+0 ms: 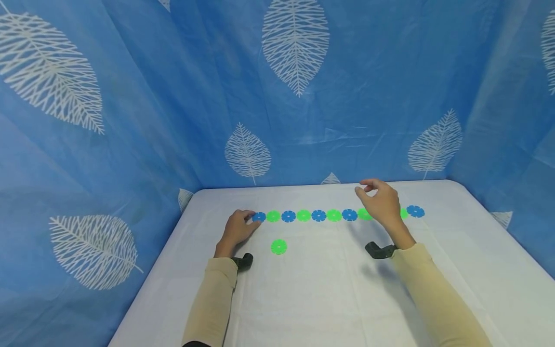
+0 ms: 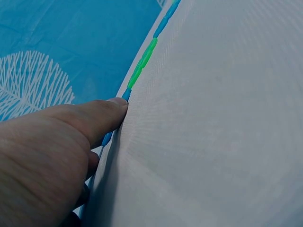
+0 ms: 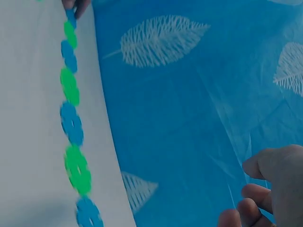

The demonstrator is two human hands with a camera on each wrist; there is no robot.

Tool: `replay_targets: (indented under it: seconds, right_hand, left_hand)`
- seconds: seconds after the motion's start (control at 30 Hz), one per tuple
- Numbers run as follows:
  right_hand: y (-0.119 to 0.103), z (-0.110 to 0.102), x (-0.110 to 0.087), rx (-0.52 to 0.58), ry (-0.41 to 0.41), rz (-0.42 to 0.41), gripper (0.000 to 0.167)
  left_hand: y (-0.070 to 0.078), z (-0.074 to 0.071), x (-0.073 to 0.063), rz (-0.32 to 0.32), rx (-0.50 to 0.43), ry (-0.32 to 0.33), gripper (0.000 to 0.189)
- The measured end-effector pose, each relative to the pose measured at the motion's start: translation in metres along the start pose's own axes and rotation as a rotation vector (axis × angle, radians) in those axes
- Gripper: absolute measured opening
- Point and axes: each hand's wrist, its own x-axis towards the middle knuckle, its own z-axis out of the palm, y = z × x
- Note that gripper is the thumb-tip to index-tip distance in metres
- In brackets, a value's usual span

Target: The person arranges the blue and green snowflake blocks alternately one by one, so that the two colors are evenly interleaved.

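A row of notched plastic discs, blue and green by turns, runs across the far part of the table. My left hand [image 1: 236, 228] holds the leftmost blue disc [image 1: 259, 217] at its edges between thumb and fingers. Right beside it in the row is a green disc [image 1: 273, 216]. Above the right part of the row hovers my right hand [image 1: 383, 202], its fingers loosely bent and nothing in them; it hides part of the row. At the right end lies another blue disc [image 1: 416, 211]. A single green disc [image 1: 279, 246] lies apart, nearer me than the row.
A white cloth covers the table [image 1: 303, 299]. Blue curtains [image 1: 368, 96] with white leaf prints hang behind it and at both sides. Dark wrist mounts [image 1: 380, 250] sit at both cuffs, and the right arm's shadow falls on the cloth.
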Motion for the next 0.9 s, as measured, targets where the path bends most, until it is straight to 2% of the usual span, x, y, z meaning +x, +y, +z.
replay_targets:
  seconds: [0.3,0.6,0.7,0.9]
  right_hand:
    - [-0.035,0.043,-0.025,0.155,-0.072,-0.015,0.034]
    - [-0.056,0.081,-0.047,0.181,-0.218,-0.083,0.03]
    - [-0.064,0.092,-0.055,0.166,-0.286,-0.096,0.032]
    - [-0.077,0.113,-0.068,0.136,-0.483,-0.115,0.042]
  left_hand:
    - [-0.001,-0.001,0.0,0.005,0.0,-0.008,0.046]
    - [0.001,-0.001,-0.001,0.002,0.001,-0.007,0.046]
    - [0.001,-0.001,-0.001,-0.002,0.006,-0.011,0.047]
    - [-0.001,0.0,-0.002,-0.003,0.005,-0.009,0.046]
